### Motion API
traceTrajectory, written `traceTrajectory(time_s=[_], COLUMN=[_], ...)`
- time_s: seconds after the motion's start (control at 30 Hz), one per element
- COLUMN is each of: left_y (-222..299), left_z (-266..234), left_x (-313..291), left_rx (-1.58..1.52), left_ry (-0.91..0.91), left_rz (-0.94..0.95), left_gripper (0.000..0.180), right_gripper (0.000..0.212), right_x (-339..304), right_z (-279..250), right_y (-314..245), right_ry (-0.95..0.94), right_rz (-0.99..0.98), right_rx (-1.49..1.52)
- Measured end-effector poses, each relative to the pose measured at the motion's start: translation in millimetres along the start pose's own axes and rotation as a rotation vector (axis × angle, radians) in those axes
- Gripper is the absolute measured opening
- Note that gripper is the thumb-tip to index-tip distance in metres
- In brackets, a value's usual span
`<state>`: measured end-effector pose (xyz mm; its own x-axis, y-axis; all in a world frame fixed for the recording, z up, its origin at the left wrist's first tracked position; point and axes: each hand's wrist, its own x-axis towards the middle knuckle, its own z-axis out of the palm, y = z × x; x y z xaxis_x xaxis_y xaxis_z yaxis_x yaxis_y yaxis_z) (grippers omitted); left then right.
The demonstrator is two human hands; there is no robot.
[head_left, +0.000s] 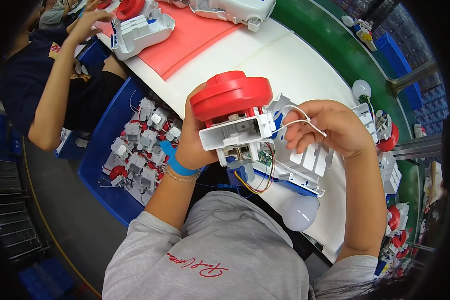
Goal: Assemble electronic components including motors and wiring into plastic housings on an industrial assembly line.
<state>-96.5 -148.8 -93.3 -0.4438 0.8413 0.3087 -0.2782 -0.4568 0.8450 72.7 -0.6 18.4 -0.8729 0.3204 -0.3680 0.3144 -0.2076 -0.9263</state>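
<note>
My left hand grips a white plastic housing topped by a round red cap, held up in front of my chest. Coloured wires and a small motor hang from its underside. My right hand holds the housing's right side, fingers pinching a thin white wire that loops out of it. A blue band circles my left wrist.
A blue bin at my left holds several white-and-red motor parts. A white bulb lies at the white table's near edge. More assemblies sit on a pink mat and at right. Another person works at far left.
</note>
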Motion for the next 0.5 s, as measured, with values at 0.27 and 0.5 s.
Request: traceTrajectory(time_s=[0.27,0.5], left_y=[-32.5,-20.3], left_z=[-23.5,-14.7], left_x=[5.1,11.5], left_rx=[0.124,-0.084], left_ry=[-0.077,0.107], left_rz=[0.12,0.084], left_gripper=[0.08,0.088], right_gripper=[0.036,0.012], right_x=[-3.4,0.8], right_z=[1.7,2.1], right_y=[-13.5,-2.3], right_ry=[0.105,0.088], right_rz=[0.027,-0.116], right_rx=[-0.102,-0.407])
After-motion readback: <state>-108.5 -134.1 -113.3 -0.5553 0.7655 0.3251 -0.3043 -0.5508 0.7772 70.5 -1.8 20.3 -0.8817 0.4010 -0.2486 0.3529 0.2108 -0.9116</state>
